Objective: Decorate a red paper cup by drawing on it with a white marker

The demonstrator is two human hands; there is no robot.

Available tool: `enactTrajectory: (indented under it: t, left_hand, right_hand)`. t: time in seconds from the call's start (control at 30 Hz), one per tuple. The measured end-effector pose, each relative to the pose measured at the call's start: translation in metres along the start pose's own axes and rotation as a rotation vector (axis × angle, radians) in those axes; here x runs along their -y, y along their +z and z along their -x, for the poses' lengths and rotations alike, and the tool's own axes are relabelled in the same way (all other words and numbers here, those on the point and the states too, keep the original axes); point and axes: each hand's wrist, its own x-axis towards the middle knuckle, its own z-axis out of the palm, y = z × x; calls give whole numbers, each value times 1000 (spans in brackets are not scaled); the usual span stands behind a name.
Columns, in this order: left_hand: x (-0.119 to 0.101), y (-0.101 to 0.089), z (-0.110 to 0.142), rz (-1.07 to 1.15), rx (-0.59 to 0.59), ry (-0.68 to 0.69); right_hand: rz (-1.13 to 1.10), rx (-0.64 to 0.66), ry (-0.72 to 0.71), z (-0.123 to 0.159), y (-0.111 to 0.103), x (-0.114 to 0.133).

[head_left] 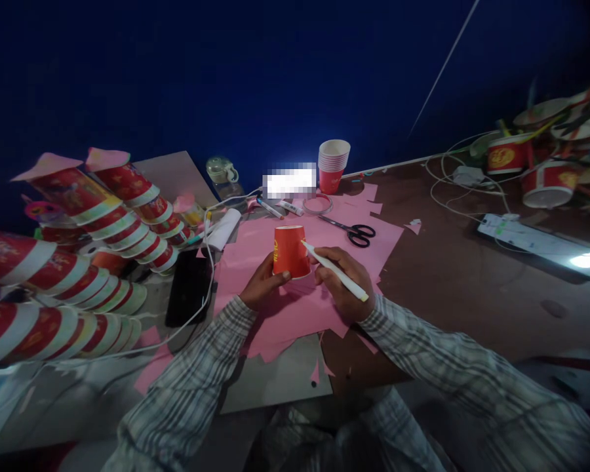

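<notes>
A red paper cup [292,254] with yellow lettering is held upside down or upright, I cannot tell which, above pink paper [255,314]. My left hand [264,284] grips its left side and lower edge, thumb across the front. In my right hand [347,278] is a white marker pen [339,271] with a yellow end, its tip at the cup's right side. Black-handled scissors [356,233] lie on the paper beyond my right hand. Two more markers [270,208] rest behind the cup, near a roll of tape [318,204].
Tall stacks of red-and-white cups [122,226] with pink cone tops crowd the left, beside a black phone [189,288]. Nested cups [333,164] stand at the back. A power strip [535,246] with loose white cables lies right, near decorated cups [550,183]. A blue wall [275,78] rises behind.
</notes>
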Motion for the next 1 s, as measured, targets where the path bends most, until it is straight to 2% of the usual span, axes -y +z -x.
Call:
enactTrajectory:
  t: [0.4,0.67,1.0]
  left_hand:
    - [3,0,-1,35,-10,3]
    - [2,0,1,26,-5,-12]
    - [-1,2,1,37,2,-9]
  right_hand:
    - [32,25,23,1,-1,-1]
    - [-86,-19,83,0,0,2]
    - [-118,-20,123,-1,2,0]
